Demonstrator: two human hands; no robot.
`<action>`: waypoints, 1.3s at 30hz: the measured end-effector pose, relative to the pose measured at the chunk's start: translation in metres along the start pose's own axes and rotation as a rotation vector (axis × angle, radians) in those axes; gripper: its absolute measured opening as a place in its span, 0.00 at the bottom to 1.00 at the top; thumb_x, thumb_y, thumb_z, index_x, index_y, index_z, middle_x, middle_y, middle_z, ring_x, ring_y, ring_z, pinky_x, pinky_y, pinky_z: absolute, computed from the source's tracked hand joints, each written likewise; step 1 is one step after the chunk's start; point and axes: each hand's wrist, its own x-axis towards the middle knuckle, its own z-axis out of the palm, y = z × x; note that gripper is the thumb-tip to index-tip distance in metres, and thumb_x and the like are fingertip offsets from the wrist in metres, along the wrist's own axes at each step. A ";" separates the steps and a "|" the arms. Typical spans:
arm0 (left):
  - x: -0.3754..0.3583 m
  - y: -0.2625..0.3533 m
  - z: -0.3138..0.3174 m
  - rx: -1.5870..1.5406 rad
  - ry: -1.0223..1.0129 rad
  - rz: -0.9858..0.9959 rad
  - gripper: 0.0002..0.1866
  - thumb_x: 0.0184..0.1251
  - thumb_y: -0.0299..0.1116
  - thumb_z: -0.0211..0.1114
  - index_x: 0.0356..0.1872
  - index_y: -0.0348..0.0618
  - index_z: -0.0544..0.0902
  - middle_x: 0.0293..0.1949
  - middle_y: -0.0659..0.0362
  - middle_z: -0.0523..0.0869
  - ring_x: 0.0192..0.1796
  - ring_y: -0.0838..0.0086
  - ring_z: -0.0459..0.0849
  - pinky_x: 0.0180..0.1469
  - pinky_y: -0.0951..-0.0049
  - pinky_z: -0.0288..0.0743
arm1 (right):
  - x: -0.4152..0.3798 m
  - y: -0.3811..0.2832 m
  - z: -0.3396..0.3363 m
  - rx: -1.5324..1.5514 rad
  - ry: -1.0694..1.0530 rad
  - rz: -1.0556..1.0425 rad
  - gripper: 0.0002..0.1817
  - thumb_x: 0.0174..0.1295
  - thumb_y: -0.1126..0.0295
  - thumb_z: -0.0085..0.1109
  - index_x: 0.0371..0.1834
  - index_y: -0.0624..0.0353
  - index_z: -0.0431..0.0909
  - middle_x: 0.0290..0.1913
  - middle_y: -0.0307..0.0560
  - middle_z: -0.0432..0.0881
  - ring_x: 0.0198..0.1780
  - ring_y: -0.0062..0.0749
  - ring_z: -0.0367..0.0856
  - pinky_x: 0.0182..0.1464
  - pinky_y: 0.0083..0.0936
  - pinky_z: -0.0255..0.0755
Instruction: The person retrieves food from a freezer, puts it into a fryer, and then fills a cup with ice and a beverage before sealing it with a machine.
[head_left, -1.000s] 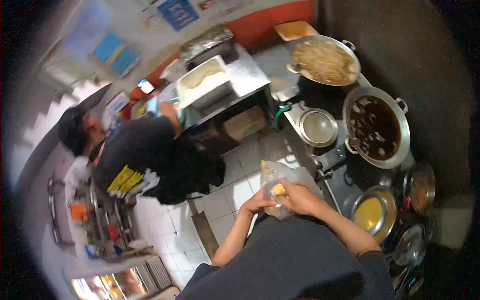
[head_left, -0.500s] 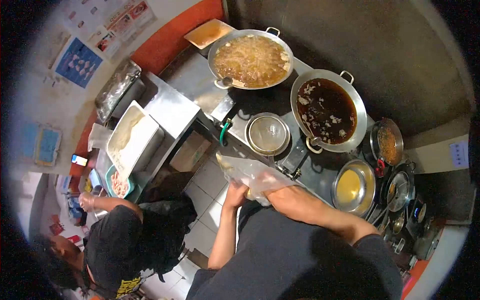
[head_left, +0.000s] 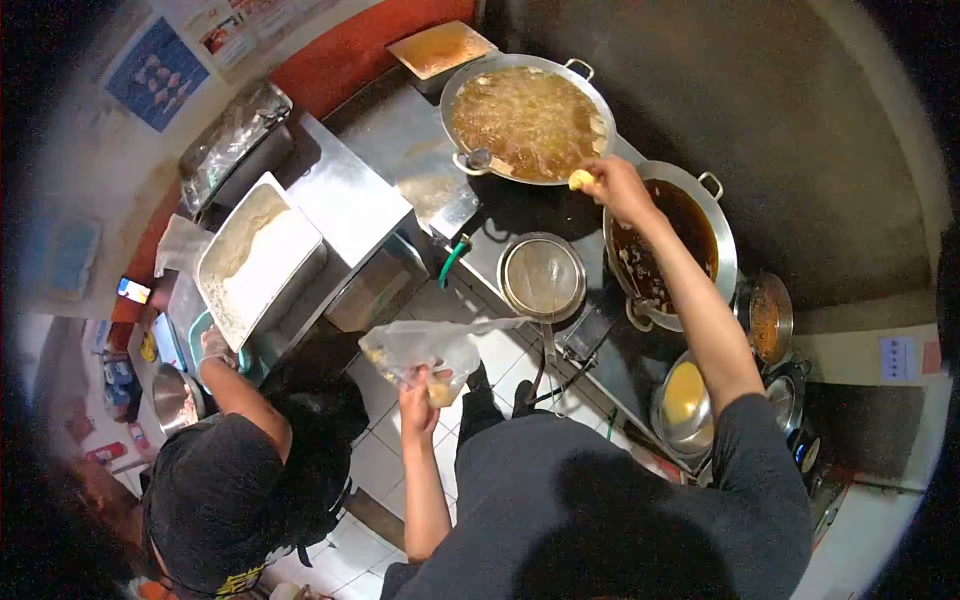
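Observation:
My left hand (head_left: 416, 408) is closed on a clear plastic bag (head_left: 450, 352) with pale yellow pieces inside, held over the floor. A small yellow piece of food (head_left: 580, 179) is pinched in the fingers of my right hand (head_left: 625, 190). That hand is raised between two large woks, near the lower right rim of the wok of bubbling oil (head_left: 447, 118). Many light golden pieces fry in that oil. Beneath my right forearm sits the second wok (head_left: 727, 252), filled with dark brown liquid and a few pale bits.
A round mesh strainer (head_left: 543, 276) rests on the steel counter beside a green hose (head_left: 453, 262). Metal bowls, one with yellow liquid (head_left: 685, 392), stand at right. On the left, a co-worker (head_left: 225, 470) reaches into a teal basin below a tray of white flour (head_left: 262, 275).
My right hand has left the bag and risen toward the woks with a yellow piece. My left hand and the bag have shifted left and down. The co-worker's hand has moved to the basin.

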 end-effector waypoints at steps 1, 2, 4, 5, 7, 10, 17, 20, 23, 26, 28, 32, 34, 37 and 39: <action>-0.006 0.001 -0.004 0.001 0.006 0.007 0.14 0.71 0.33 0.58 0.53 0.40 0.72 0.48 0.48 0.82 0.45 0.57 0.85 0.43 0.56 0.82 | 0.021 0.027 0.025 -0.020 0.047 -0.088 0.17 0.51 0.71 0.66 0.46 0.58 0.80 0.44 0.54 0.80 0.48 0.50 0.78 0.52 0.40 0.72; -0.014 0.003 -0.008 0.005 0.053 0.027 0.14 0.71 0.33 0.58 0.53 0.40 0.72 0.48 0.48 0.82 0.44 0.58 0.85 0.44 0.56 0.82 | 0.034 0.031 0.037 -0.013 0.046 -0.091 0.17 0.51 0.71 0.66 0.46 0.58 0.80 0.44 0.54 0.80 0.48 0.50 0.78 0.52 0.40 0.72; -0.025 0.009 -0.008 0.002 0.136 0.049 0.14 0.71 0.32 0.58 0.54 0.41 0.71 0.48 0.49 0.82 0.43 0.60 0.85 0.44 0.57 0.82 | 0.060 0.035 0.060 -0.306 -0.080 -0.043 0.11 0.54 0.72 0.60 0.42 0.59 0.80 0.46 0.54 0.79 0.51 0.51 0.77 0.53 0.42 0.72; -0.029 0.010 -0.010 0.004 0.141 0.056 0.14 0.71 0.32 0.58 0.54 0.41 0.71 0.48 0.49 0.82 0.43 0.60 0.85 0.44 0.57 0.82 | 0.069 0.040 0.074 -0.300 -0.079 -0.048 0.11 0.54 0.72 0.60 0.42 0.59 0.80 0.46 0.54 0.79 0.51 0.51 0.77 0.53 0.42 0.72; -0.040 0.009 -0.016 0.017 0.215 0.082 0.14 0.71 0.32 0.57 0.54 0.41 0.72 0.48 0.49 0.82 0.43 0.60 0.85 0.44 0.59 0.82 | 0.081 0.063 0.115 -0.311 0.074 -0.113 0.09 0.54 0.73 0.58 0.37 0.64 0.79 0.37 0.59 0.78 0.46 0.56 0.77 0.46 0.45 0.71; -0.052 0.016 -0.014 -0.008 0.244 0.070 0.13 0.71 0.32 0.57 0.52 0.41 0.72 0.47 0.49 0.82 0.42 0.61 0.85 0.44 0.60 0.81 | 0.082 0.063 0.133 -0.281 0.011 -0.075 0.10 0.52 0.75 0.54 0.39 0.63 0.77 0.42 0.59 0.77 0.46 0.56 0.77 0.46 0.45 0.71; -0.045 0.015 -0.007 -0.022 0.123 -0.001 0.16 0.69 0.32 0.60 0.54 0.41 0.72 0.47 0.52 0.82 0.42 0.63 0.85 0.40 0.65 0.83 | 0.046 0.003 0.065 -0.042 0.448 -0.089 0.08 0.57 0.76 0.53 0.38 0.62 0.78 0.43 0.56 0.78 0.44 0.51 0.79 0.47 0.40 0.73; -0.028 0.013 0.015 0.015 0.056 -0.057 0.13 0.71 0.34 0.58 0.52 0.41 0.72 0.46 0.49 0.81 0.45 0.60 0.85 0.47 0.58 0.81 | -0.027 -0.077 -0.013 0.190 0.509 0.055 0.07 0.57 0.76 0.58 0.39 0.63 0.79 0.37 0.51 0.79 0.39 0.42 0.81 0.42 0.31 0.74; -0.006 0.004 0.042 0.077 -0.068 -0.079 0.17 0.71 0.36 0.58 0.55 0.39 0.71 0.48 0.48 0.81 0.50 0.59 0.83 0.53 0.57 0.80 | -0.119 -0.141 -0.057 0.565 0.124 0.236 0.05 0.57 0.76 0.60 0.35 0.65 0.82 0.33 0.47 0.84 0.37 0.29 0.83 0.41 0.25 0.75; 0.010 -0.004 0.077 0.054 -0.260 -0.173 0.21 0.71 0.39 0.59 0.59 0.37 0.70 0.53 0.47 0.79 0.53 0.59 0.82 0.56 0.57 0.78 | -0.159 -0.162 -0.045 0.444 -0.364 -0.020 0.09 0.57 0.76 0.57 0.40 0.68 0.81 0.41 0.56 0.84 0.43 0.46 0.84 0.47 0.34 0.76; 0.014 -0.012 0.090 0.085 -0.389 -0.236 0.29 0.68 0.48 0.60 0.62 0.38 0.67 0.57 0.49 0.76 0.60 0.56 0.76 0.61 0.54 0.72 | -0.170 -0.156 -0.009 0.514 -0.360 -0.064 0.14 0.55 0.78 0.55 0.45 0.66 0.80 0.45 0.58 0.82 0.48 0.52 0.81 0.53 0.39 0.72; 0.010 -0.020 0.109 0.160 -0.420 -0.379 0.35 0.69 0.58 0.52 0.65 0.39 0.66 0.62 0.53 0.73 0.66 0.63 0.70 0.68 0.58 0.62 | -0.186 -0.150 0.032 0.536 -0.272 -0.151 0.18 0.52 0.79 0.54 0.48 0.66 0.77 0.51 0.60 0.79 0.53 0.54 0.77 0.58 0.40 0.70; 0.007 -0.028 0.111 0.180 -0.388 -0.418 0.36 0.72 0.60 0.46 0.67 0.38 0.64 0.65 0.53 0.70 0.68 0.64 0.67 0.71 0.59 0.55 | -0.198 -0.146 0.052 0.471 -0.312 -0.124 0.18 0.51 0.79 0.54 0.48 0.66 0.77 0.51 0.61 0.78 0.54 0.54 0.76 0.58 0.40 0.70; -0.004 -0.030 0.111 0.257 -0.334 -0.441 0.36 0.72 0.59 0.46 0.67 0.37 0.62 0.67 0.53 0.68 0.70 0.64 0.64 0.72 0.61 0.53 | -0.215 -0.141 0.081 0.432 -0.395 -0.107 0.16 0.51 0.79 0.55 0.45 0.68 0.76 0.49 0.62 0.78 0.55 0.54 0.76 0.58 0.40 0.71; -0.014 -0.029 0.113 0.271 -0.285 -0.444 0.37 0.72 0.59 0.46 0.68 0.36 0.62 0.67 0.54 0.67 0.70 0.65 0.63 0.72 0.62 0.52 | -0.226 -0.142 0.094 0.388 -0.353 -0.157 0.17 0.50 0.78 0.56 0.46 0.68 0.76 0.49 0.63 0.78 0.53 0.56 0.77 0.56 0.41 0.72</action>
